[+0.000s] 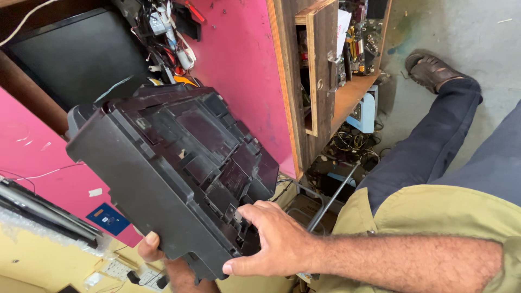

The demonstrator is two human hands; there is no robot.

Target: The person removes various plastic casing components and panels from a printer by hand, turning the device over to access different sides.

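A large black plastic machine housing [163, 163], ribbed and moulded on its upper face, is held tilted above the pink worktop [239, 59]. My right hand [271, 239] grips its near lower corner, fingers spread over the edge, thumb underneath. My left hand [154, 247] supports it from below; only a thumb and part of the wrist show, the rest is hidden by the housing. A thin metal rod [332, 198] like a screwdriver shaft sticks out behind my right hand; its handle is hidden.
A dark flat panel [76, 54] and a tangle of wires and parts [168, 32] lie at the back. A wooden cabinet [320, 70] with circuit boards stands on the right. My leg and sandalled foot [431, 70] stretch over the grey floor.
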